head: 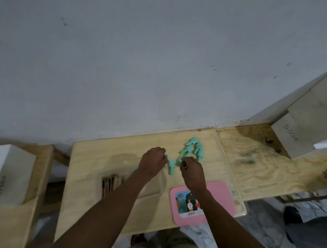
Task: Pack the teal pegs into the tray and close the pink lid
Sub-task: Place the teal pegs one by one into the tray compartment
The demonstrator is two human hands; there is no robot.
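Beyond the pink lid, teal pegs lie loose on the surface. Left hand grips a teal peg, mostly hidden; right hand curls over another, its grasp obscured by blur.

Counter: pale wood, rounded corners, far edge against a grey wall. Darker blotch on the surface left of centre.

On it:
- teal pegs, loose cluster lying flat toward the far right, some touching; one single peg apart from the cluster, nearer centre
- pink lid, flat at the near right corner, picture label on it
- slot near the left side holding thin sticks side by side
- pale rounded-edged shape just right of the slot; tray or recess, cannot tell

Plywood bench abuts on the right and carries a white box
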